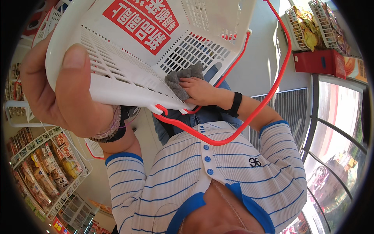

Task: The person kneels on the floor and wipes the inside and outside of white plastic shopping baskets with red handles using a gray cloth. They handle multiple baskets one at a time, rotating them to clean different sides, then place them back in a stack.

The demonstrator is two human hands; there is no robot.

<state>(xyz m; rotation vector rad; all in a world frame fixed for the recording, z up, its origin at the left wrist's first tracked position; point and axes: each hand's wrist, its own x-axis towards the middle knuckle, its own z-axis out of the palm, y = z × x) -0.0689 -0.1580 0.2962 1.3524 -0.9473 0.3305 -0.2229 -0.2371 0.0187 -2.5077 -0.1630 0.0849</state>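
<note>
My left hand (70, 87), with beaded bracelets at the wrist, grips the rim of a white plastic shopping basket (122, 96), its thumb on the inner side. The basket is tilted, with its open interior facing me. It has slotted walls, a red printed panel and red carrying handles (216, 142), one looping out over my striped shirt. My right hand (201, 90), with a black wristband, presses a grey cloth (184, 82) against the inside of the basket near a lower corner. Part of the cloth is hidden under the fingers.
Shelves of packaged goods (46, 172) stand at the lower left. At the upper right are white baskets of packets (304, 29) above a red box (320, 63). A ribbed grey mat (283, 105) lies by the glass doors (336, 117) on the right. More white baskets (95, 147) are at the left.
</note>
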